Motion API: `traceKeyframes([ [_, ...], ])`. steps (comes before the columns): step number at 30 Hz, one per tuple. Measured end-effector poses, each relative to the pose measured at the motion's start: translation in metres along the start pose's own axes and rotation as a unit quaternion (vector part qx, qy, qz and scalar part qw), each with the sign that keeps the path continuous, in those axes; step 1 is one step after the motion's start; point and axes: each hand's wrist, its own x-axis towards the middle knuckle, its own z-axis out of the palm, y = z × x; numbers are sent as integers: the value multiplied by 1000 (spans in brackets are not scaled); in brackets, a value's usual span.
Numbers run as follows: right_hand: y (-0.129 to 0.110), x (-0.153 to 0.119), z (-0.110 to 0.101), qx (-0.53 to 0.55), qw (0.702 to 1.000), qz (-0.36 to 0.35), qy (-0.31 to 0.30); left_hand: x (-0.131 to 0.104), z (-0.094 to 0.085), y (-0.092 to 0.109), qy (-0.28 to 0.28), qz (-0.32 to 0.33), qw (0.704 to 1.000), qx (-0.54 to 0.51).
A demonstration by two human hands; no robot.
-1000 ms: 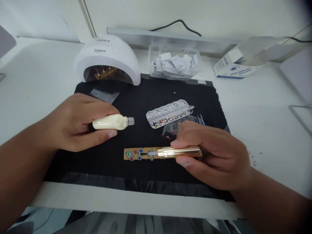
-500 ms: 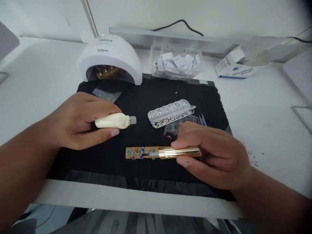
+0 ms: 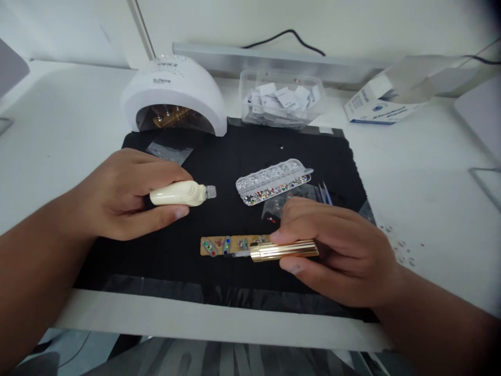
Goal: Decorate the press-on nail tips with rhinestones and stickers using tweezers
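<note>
Smooth white tabletop (image 3: 395, 162) against a pale wall (image 3: 360, 26), thin black cable (image 3: 289, 32) trailing across it. Matte black mat (image 3: 188, 261) over the middle, glossy clear film along its near edge. On the mat, just left of the right hand (image 3: 344, 250): narrow tan strip (image 3: 235, 243) bearing small grey pieces, some oblong, set with green, red and blue stones.

Left hand (image 3: 121, 190): thumb and fingers pinching a glossy cream bottle (image 3: 172, 194) on its side, clear neck uncapped. Right hand: pinching a ridged gold cap (image 3: 285, 251), brush at the strip's near edge; contact impossible to tell.

Clear hinged case (image 3: 274, 183), open: pale bits in far row, multicoloured stones in near. Beside it, clear bag (image 3: 276, 206) with red bits; tweezers (image 3: 324, 194) adjacent. At back: clear tub (image 3: 270, 121) heaped with white packets (image 3: 287, 98); domed white lamp (image 3: 183, 83); blue-printed carton (image 3: 381, 110), flaps open, contents hidden.
</note>
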Motion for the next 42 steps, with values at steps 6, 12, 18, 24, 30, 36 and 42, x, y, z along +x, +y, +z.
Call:
traceKeyframes([
  [6, 1, -1, -3, -42, 999, 15, -11, -1, 0, 0, 5, 1, 1000, 2],
  [12, 1, -1, -3, 15, 1000, 18, 8, 0, 1, 1, 3, -1, 1000, -5],
  [18, 1, 0, 0, -26, 1000, 16, -7, 0, 1, 0, 1, 1, 1000, -3],
  [24, 3, -4, -4, 21, 1000, 9, 17, 0, 1, 1, 2, 0, 1000, -4],
  [30, 3, -5, -2, 113, 991, 26, 65, 0, 1, -1, 4, 9, 1000, -26],
  [36, 1, -2, 6, 94, 989, 35, 109, -3, 3, -4, 0, -3, 997, -80],
  [42, -1, -9, -1, 69, 975, 37, 207, -4, 3, -4, -11, -37, 995, -90],
])
